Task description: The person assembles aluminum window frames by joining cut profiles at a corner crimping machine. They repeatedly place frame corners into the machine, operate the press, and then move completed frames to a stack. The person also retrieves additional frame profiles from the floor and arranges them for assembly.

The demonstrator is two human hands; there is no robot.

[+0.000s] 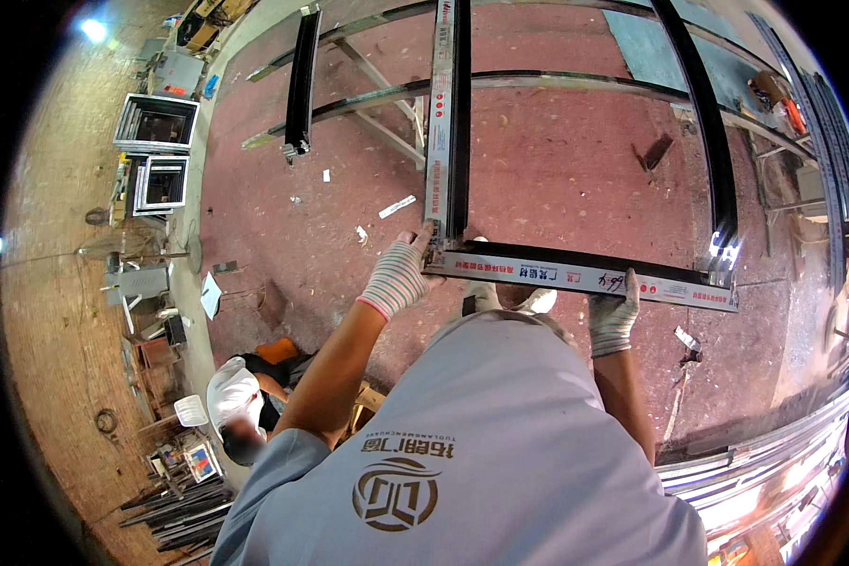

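Note:
A dark aluminium window frame lies in front of me, its near bar [538,270] wrapped in white printed film. Its left bar [440,123], film-covered too, meets the near bar at a corner. The bare black right bar [707,123] joins at the other corner, where shiny metal shows. My left hand [396,275], in a striped knit glove, grips the left near corner. My right hand [615,316], gloved alike, is closed on the near bar right of its middle, thumb over the film; its other fingers are partly hidden.
Metal support rails [368,102] run under the frame. A loose black profile [302,80] lies across them at left. Another person [236,396] is low at the lower left. Small frames [160,184] stand by the left wall. Long profiles [745,500] are stacked at lower right.

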